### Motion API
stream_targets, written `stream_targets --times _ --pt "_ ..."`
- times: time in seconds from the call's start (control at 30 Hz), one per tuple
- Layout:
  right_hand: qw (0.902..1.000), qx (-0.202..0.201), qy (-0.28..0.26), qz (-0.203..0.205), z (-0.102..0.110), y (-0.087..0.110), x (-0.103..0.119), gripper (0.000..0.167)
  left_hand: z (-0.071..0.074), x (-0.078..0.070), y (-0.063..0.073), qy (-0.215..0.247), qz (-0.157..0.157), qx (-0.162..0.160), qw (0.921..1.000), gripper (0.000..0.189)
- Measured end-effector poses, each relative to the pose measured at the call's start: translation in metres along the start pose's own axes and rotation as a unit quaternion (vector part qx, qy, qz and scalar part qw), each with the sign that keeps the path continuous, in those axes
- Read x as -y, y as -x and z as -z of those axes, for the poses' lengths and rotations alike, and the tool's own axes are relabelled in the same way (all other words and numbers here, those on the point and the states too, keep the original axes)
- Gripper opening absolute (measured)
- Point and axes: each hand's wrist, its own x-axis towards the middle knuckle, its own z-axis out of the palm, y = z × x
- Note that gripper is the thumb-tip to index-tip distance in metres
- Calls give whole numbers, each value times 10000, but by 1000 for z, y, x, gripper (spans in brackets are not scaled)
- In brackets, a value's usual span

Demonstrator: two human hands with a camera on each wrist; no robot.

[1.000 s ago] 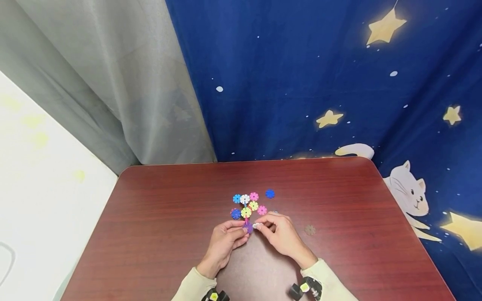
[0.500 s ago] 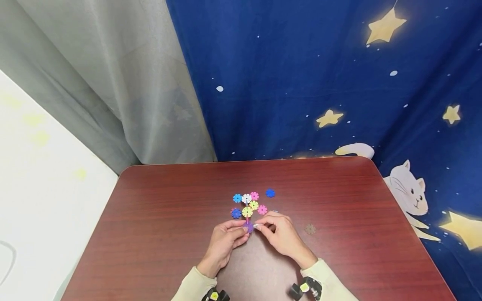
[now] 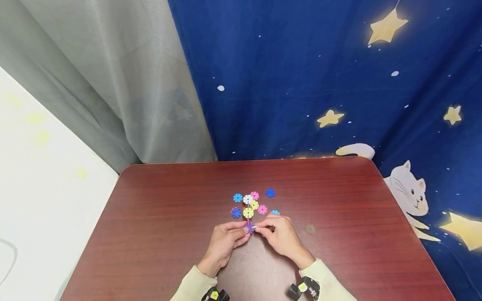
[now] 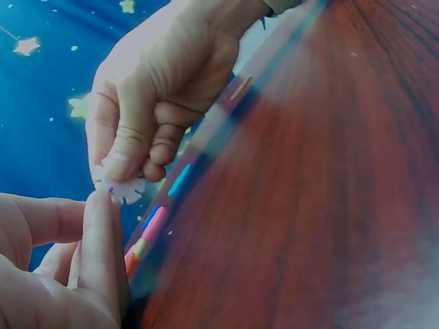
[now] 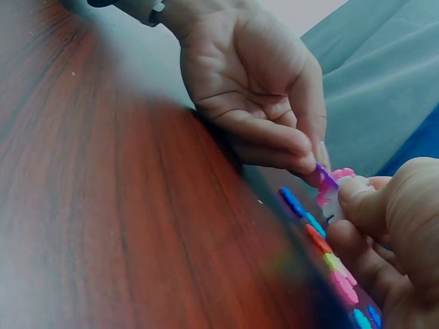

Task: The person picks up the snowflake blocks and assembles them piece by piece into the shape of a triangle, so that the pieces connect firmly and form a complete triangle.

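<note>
Cream sleeves (image 3: 326,284) meet black, yellow-marked wrist mounts (image 3: 304,288).

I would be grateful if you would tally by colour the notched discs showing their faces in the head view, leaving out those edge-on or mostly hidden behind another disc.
Light blue discs: 2, one partly behind the right hand
Dark blue discs: 2
Pink discs: 2
Yellow discs: 2
White disc: 1
Purple disc: 1, in the left hand
Brown disc: 1
Total: 11
</note>
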Motion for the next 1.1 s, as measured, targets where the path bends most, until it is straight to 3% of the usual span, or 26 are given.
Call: stream_targets --times 0.17,0.4,0.57,0.67,0.8,0.9,1.1 --pt "9997 -53 -34 254 -5 1 -2 13 -1 -1 1 -4 -19 68 10000 37" --pt "9994 145 -314 -34 -2 3 -1 11 -3 0 1 -46 0 49 10000 36" --pt "9991 174 -392 34 5 2 -6 21 -4 0 0 -6 -15 51 10000 33" --pt "10000 -27 40 60 8 -3 -9 24 -3 -1 -1 6 -3 45 10000 32" --pt "9960 -91 849 -277 16 -13 -11 24 0 -1 -2 67 13 62 10000 31" --pt "9903 0 1259 -588 23 -19 -14 29 1 1 -3 129 55 91 9999 30" --pt "9773 243 1949 -790 32 -23 -25 38 2 1 -3 174 93 144 9997 29"
